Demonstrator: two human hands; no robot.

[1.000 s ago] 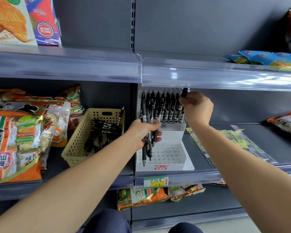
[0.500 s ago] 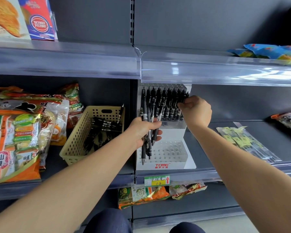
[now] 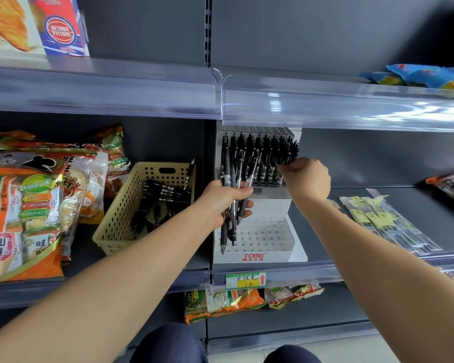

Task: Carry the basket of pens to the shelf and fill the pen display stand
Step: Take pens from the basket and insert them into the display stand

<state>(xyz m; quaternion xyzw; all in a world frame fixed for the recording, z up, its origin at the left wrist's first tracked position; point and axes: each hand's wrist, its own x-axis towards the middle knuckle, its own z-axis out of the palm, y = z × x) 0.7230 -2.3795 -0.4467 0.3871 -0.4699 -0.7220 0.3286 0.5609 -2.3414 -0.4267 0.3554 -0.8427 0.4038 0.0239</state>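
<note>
Pen bunch [image 3: 231, 176] in left hand [image 3: 222, 203] — right hand [image 3: 308, 178] at display stand [image 3: 262, 234].

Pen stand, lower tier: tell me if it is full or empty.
Empty: the lower tier shows bare holes. Pens stand only in the upper tier; the left hand holds a bundle in front.

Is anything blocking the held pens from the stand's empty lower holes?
Nothing visible. The pens in the left hand hang directly over the stand's bare lower holes; the right hand is up at the filled top row, off to the side.
</note>
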